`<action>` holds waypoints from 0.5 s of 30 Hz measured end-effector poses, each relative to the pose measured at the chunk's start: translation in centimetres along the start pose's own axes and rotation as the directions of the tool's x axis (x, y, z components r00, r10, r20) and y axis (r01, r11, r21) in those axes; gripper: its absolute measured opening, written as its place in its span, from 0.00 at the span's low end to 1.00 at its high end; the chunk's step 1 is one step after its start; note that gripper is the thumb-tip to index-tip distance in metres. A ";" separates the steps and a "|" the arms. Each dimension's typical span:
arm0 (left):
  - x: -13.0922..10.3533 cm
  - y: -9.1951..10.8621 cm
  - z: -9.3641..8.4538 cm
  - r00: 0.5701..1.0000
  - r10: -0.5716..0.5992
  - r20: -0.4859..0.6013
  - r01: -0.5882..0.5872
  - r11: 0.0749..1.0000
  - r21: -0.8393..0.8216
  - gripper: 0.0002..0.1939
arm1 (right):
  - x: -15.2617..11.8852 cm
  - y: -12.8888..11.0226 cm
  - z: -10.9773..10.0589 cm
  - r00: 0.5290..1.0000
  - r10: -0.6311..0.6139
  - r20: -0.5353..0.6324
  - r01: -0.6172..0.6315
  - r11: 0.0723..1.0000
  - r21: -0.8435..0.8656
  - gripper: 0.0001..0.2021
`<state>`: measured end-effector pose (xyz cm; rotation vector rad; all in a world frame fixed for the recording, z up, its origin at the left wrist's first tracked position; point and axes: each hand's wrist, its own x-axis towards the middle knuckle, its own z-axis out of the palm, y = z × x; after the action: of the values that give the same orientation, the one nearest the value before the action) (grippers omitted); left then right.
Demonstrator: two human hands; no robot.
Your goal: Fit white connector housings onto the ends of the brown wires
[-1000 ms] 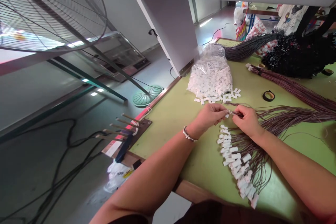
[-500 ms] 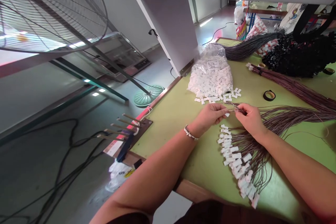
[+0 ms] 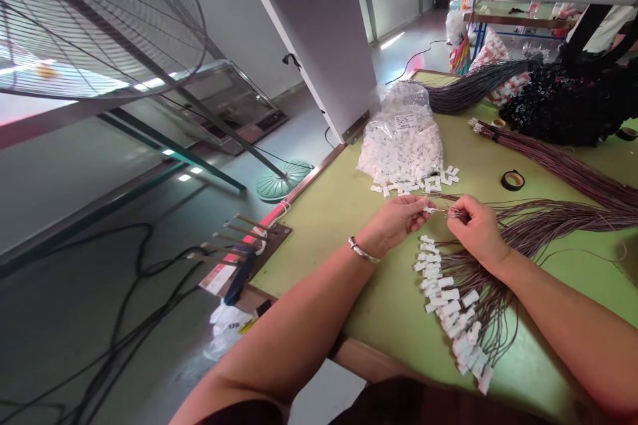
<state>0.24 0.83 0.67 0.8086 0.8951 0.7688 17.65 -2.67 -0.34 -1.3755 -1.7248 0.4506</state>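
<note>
Between its thumb and fingers, my left hand pinches a small white connector housing. My right hand is closed around thin brown wires, and one wire end stretches across the short gap to the housing. Whether that wire sits inside the housing is too small to tell. Below my hands, a row of white connectors hangs on the ends of brown wires, fanned toward the table's near edge. The brown wire bundle runs off to the right from under my right hand.
Behind my hands stands a clear bag of white housings, with several loose housings at its foot. A black tape roll lies right of it. Farther back are another wire bundle and a black pile. Pegs project at the table's left edge.
My left hand has turned the white housing so it lines up with the wire from my right hand. Both hands stay in nearly the same place.
</note>
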 end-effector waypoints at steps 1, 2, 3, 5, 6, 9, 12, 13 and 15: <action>-0.1 0.0 0.0 1.000 0.000 -0.001 0.000 1.000 -0.012 0.08 | 0.0 0.0 0.0 1.000 -0.007 -0.006 0.007 1.000 -0.025 0.02; -0.1 0.1 0.0 1.000 0.001 -0.001 -0.001 1.000 -0.028 0.08 | 0.0 0.1 0.0 1.000 -0.010 -0.012 0.010 0.999 -0.047 0.02; -0.2 0.1 0.1 1.000 0.003 0.001 -0.003 0.999 -0.044 0.08 | 0.0 0.1 0.0 1.000 -0.008 -0.017 0.007 0.998 -0.064 0.02; -0.2 0.1 0.1 1.000 0.015 0.010 -0.014 0.997 -0.071 0.08 | 0.0 0.2 0.0 1.000 0.007 -0.025 -0.009 0.997 -0.078 0.02; -0.3 0.1 0.1 1.000 0.024 0.015 -0.023 0.997 -0.075 0.08 | 0.0 0.2 0.0 1.000 0.012 -0.026 -0.014 0.997 -0.075 0.02; -0.3 0.0 0.0 0.998 0.051 0.021 -0.050 0.997 -0.051 0.11 | 0.0 0.2 0.0 1.000 -0.001 -0.012 0.000 0.999 -0.053 0.02; -0.3 -0.1 -0.1 0.997 0.073 0.024 -0.073 0.997 0.005 0.11 | 0.0 0.3 -0.1 1.000 -0.004 0.003 0.004 0.999 -0.038 0.02; -0.3 0.0 -0.1 0.996 0.087 0.028 -0.088 0.995 0.050 0.11 | 0.1 0.3 -0.1 1.000 0.006 0.011 -0.005 0.999 -0.033 0.02; -0.3 0.0 -0.1 0.990 0.141 0.031 -0.144 0.973 0.183 0.12 | 0.1 0.4 -0.1 0.999 0.028 0.039 -0.028 0.999 -0.017 0.01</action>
<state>0.02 0.64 0.69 1.0507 0.9086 0.8106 17.93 -2.45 -0.51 -1.4123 -1.7468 0.4833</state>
